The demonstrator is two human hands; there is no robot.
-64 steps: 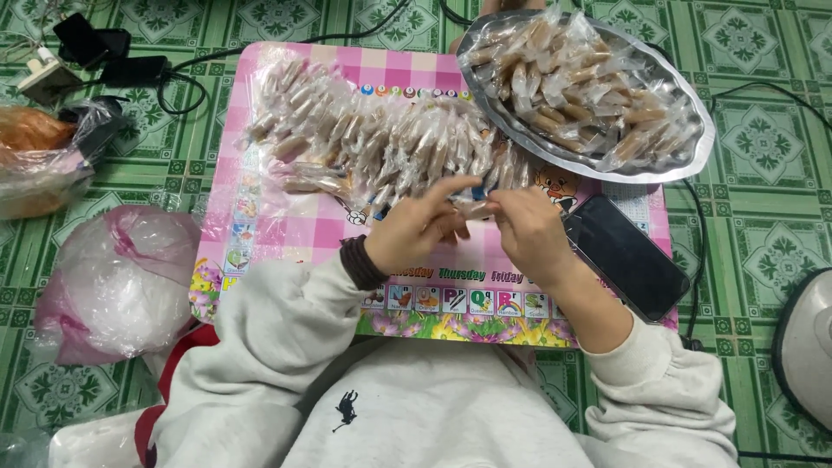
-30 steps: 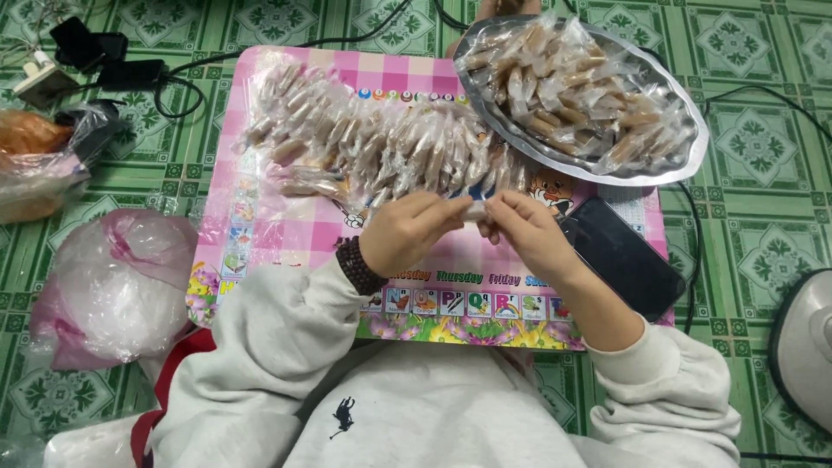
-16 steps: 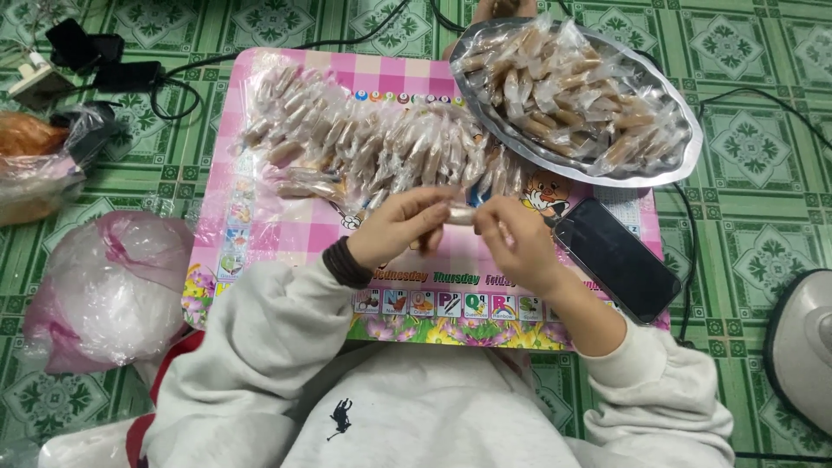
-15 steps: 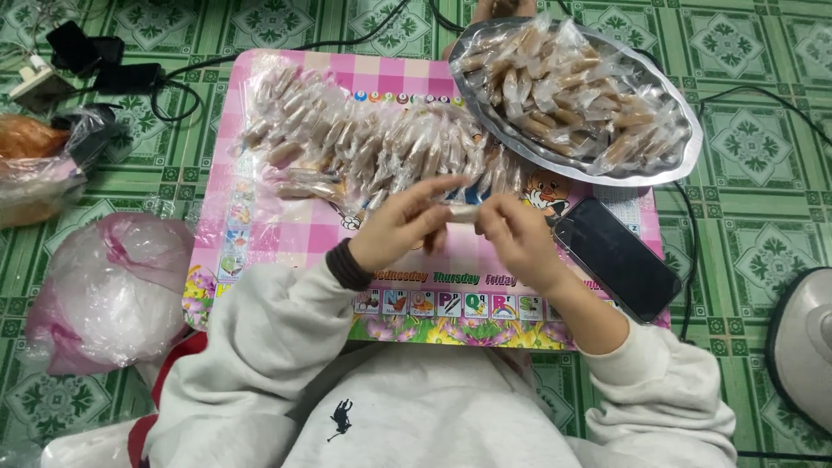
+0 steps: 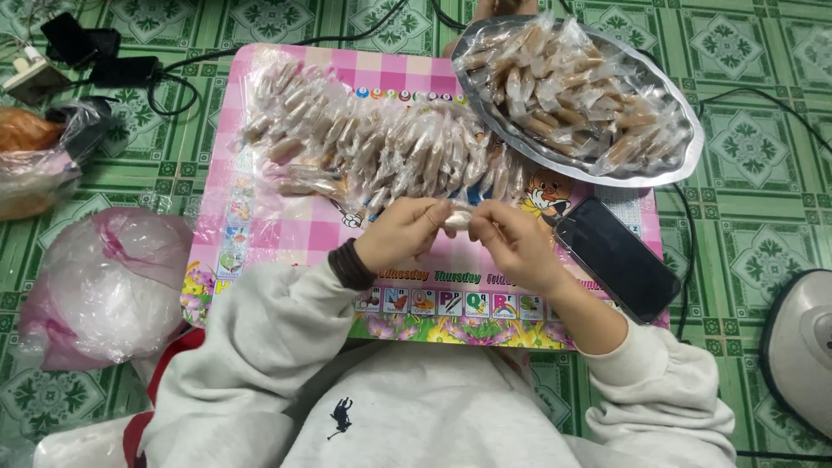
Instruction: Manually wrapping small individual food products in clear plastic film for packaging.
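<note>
My left hand (image 5: 400, 234) and my right hand (image 5: 511, 243) meet over a pink checkered lap table (image 5: 286, 234), both pinching one small clear-wrapped candy (image 5: 457, 217) between their fingertips. Just beyond the hands lies a wide heap of wrapped brown candies (image 5: 381, 147) spread across the table. A silver oval tray (image 5: 676, 152) at the upper right holds several more brown pieces in clear wrap.
A black phone (image 5: 617, 257) lies on the table's right side beside my right wrist. Pink-and-clear plastic bags (image 5: 104, 286) sit on the green tiled floor at left. Black cables and adapters (image 5: 95, 65) lie at the upper left. A white appliance (image 5: 802, 347) stands at the right edge.
Both hands stay together on the small candy, shifting only slightly while the fingers work at its wrapper. The heap, tray and phone have not moved.
</note>
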